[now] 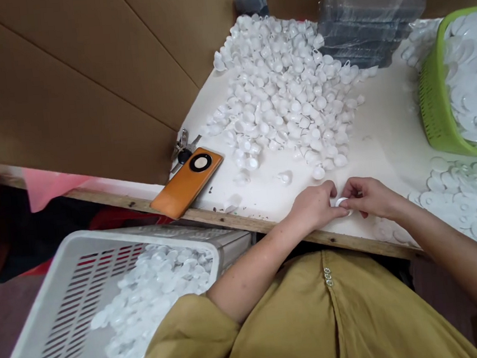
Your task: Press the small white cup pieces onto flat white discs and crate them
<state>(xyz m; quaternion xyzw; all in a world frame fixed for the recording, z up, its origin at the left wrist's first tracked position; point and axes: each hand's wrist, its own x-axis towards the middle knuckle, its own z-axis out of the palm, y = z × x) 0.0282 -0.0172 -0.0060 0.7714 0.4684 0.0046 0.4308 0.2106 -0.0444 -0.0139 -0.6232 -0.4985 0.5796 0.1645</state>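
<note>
Close to the table's front edge, my left hand [314, 206] and my right hand [369, 195] meet around a small white saucer [342, 201]. My left thumb and curled forefinger grip its left side. On the other side, the bent fingers of my right hand pinch it; whether a cup is also between them is hidden. Beyond my hands spreads a big heap of tiny white cups [284, 84], and one loose cup [284, 178] lies nearer to my left hand. Flat white saucers [469, 204] are scattered to the right of my right hand.
A green basket [435, 98] full of white saucers stands at the right. An orange phone [184, 187] and keys [183, 150] lie by the cardboard wall [73, 88]. Below the table edge, a grey crate [70, 296] contains white pieces. Plastic bags [360, 38] lie behind the heap.
</note>
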